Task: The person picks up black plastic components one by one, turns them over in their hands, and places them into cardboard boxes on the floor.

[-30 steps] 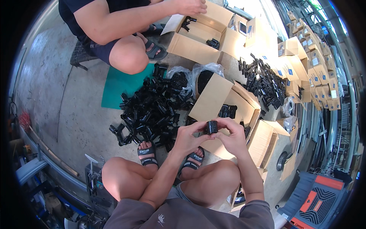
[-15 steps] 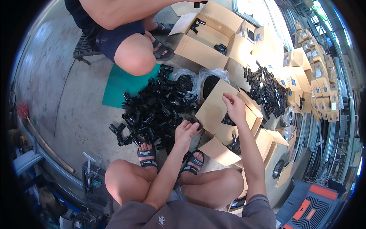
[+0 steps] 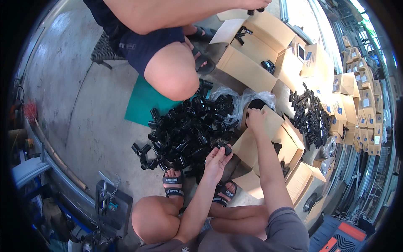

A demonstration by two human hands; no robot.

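Observation:
My left hand [image 3: 216,164] is closed on a short black pipe fitting [image 3: 225,148], held above the right edge of a big pile of glossy black pipe fittings [image 3: 180,130]. My right hand [image 3: 257,121] reaches forward to the rim of a plastic-lined container [image 3: 243,107] with dark contents [image 3: 257,103]. Its fingers are bent together at the opening, and whatever they may grip is too small to make out. Below that forearm stands an open cardboard box [image 3: 289,145] with black pieces inside, one flap [image 3: 239,147] folded outward.
A co-worker's arm [image 3: 184,17] and bare knee [image 3: 172,80] are at the far left, over a green mat [image 3: 140,101]. Beyond the pile is another open carton [image 3: 247,67] with a few fittings. Black parts [image 3: 310,115] lie heaped at right, before stacked cartons [image 3: 369,113].
My right hand has gone from above the open box forward to the plastic-lined container. The left hand keeps the fitting, which has turned slightly. The whole view has shifted.

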